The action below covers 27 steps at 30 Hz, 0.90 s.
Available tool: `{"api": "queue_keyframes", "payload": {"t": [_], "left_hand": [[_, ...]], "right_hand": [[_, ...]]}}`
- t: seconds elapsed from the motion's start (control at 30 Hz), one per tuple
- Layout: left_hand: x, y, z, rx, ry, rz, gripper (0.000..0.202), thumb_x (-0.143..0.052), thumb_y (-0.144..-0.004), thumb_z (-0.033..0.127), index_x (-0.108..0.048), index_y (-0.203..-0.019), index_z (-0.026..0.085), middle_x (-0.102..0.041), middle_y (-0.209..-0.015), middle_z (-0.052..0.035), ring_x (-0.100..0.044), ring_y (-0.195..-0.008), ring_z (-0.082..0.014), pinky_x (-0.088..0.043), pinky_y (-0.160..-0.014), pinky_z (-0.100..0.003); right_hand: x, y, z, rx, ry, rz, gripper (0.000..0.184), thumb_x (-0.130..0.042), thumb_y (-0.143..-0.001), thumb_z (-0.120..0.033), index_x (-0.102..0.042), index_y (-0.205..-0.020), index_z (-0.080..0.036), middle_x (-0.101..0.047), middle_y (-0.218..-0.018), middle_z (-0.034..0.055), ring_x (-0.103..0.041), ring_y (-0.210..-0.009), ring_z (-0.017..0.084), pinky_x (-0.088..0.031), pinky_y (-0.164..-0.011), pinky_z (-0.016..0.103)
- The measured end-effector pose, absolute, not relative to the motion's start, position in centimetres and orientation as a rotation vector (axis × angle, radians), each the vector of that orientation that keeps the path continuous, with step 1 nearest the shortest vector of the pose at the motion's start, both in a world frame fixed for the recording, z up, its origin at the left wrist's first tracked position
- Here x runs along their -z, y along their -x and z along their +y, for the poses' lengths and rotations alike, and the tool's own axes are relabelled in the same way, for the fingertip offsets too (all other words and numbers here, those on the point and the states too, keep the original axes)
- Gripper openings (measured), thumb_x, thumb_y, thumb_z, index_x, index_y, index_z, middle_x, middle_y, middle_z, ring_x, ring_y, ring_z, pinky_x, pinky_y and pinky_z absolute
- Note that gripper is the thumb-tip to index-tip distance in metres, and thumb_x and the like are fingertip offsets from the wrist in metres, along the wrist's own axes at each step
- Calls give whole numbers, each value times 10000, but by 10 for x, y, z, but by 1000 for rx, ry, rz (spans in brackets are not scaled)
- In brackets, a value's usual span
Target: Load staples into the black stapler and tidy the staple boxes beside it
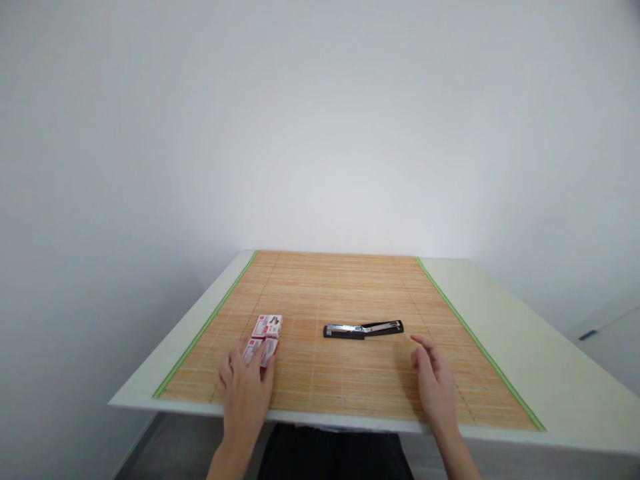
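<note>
Left of the opened stapler (346, 331), the left hand (245, 387) rests fingers on the nearer box (271, 346), grip unclear; right of the stapler, the right hand (434, 380) curls loosely, empty. Green-edged mat (340, 290) stretches behind it.

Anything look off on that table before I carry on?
Just the stapler: it lies spread wide open on the bamboo mat, its halves at a shallow bend rather than folded together. I see no spill or obvious damage.
</note>
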State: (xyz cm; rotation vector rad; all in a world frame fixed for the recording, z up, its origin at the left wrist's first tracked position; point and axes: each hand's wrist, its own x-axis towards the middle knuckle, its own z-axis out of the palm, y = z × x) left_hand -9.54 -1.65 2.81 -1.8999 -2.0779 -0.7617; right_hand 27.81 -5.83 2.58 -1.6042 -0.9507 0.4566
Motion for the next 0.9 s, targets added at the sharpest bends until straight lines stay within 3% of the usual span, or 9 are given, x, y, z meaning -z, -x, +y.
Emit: {"api": "queue_keyframes", "payload": {"t": [0.1, 0.17, 0.27, 0.4, 0.6, 0.9], "left_hand": [[-24, 89, -19, 774, 2086, -1995, 362, -596, -963, 304, -688, -1308, 364, -517, -1465, -82, -446, -1307, -372, -380, -1077, -611], [-23, 80, -17, 799, 2378, -1899, 419, -578, -959, 256, -657, -1350, 384, -596, -1365, -63, -507, -1255, -319, -416, -1082, -546], [-26, 57, -10, 859, 2868, -1697, 478, -543, -954, 199, -615, -1392, 377, -647, -1289, -28, -561, -1195, -244, -468, -1061, -431], [-28, 18, 0, 1002, 3140, -1557, 513, -609, -907, 191, -594, -1398, 338, -642, -1326, -23, -544, -1226, -241, -456, -1083, -421], [-28, -17, 3, 1108, 3303, -1463, 665, -661, -884, 222, -474, -1509, 350, -624, -1332, -35, -532, -1234, -250, -434, -1111, -450], [-23, -21, 5, 1179, 3275, -1495, 676, -696, -873, 253, -482, -1506, 356, -629, -1280, -42, -556, -1216, -242, -446, -1091, -423]], "right_hand": [[-29, -262, -63, -560, 1604, -1028, 454, -524, -918, -591, -668, -1159, -234, -565, -711, 5, -529, -652, 200, -413, -619, 316], [-30, -250, -63, -783, 1569, -1047, 461, -558, -890, -611, -652, -1152, -243, -567, -678, -4, -510, -580, 180, -391, -539, 295], [-31, -232, -64, -1251, 1474, -1008, 523, -571, -869, -646, -583, -1208, -248, -573, -650, -38, -418, -428, 118, -268, -402, 240], [-34, -222, -65, -1631, 1307, -936, 544, -597, -865, -676, -523, -1189, -245, -604, -673, -56, -415, -384, 73, -212, -350, 188], [-44, -232, -68, -1697, 1235, -875, 495, -651, -863, -641, -486, -1125, -255, -580, -640, -85, -393, -373, 57, -201, -336, 165], [-54, -237, -63, -1775, 1206, -849, 429, -628, -893, -603, -564, -1091, -229, -586, -638, -65, -357, -392, 49, -149, -354, 163]]}}
